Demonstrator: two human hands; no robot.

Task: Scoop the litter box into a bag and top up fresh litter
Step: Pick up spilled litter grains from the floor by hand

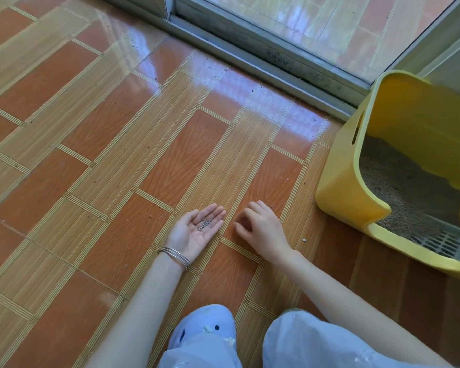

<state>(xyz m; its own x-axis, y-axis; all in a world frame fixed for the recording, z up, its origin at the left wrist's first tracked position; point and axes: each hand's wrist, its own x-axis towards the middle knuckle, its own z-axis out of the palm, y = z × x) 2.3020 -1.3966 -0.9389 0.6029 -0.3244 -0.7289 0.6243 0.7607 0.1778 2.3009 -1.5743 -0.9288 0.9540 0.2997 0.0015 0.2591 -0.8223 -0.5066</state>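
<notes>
Tiled floor (pixel 149 166), scattered litter grains (pixel 266 201), sliding door track (pixel 263 53)

Seen from above: glossy floor (pixel 112 160) of orange and tan striped tiles, streaked with window glare toward its far edge. Along that far edge, a grimy metal door track (pixel 266 58) under sliding glass (pixel 316 22). At the near edge, a pale blue slipper (pixel 210 318) beside light trousers (pixel 316 346).

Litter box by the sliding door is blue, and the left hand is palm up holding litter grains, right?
Wrong colour: the litter box is yellow, as the head view shows. It does stand by the sliding door, and the left hand is palm up holding litter grains.
</notes>
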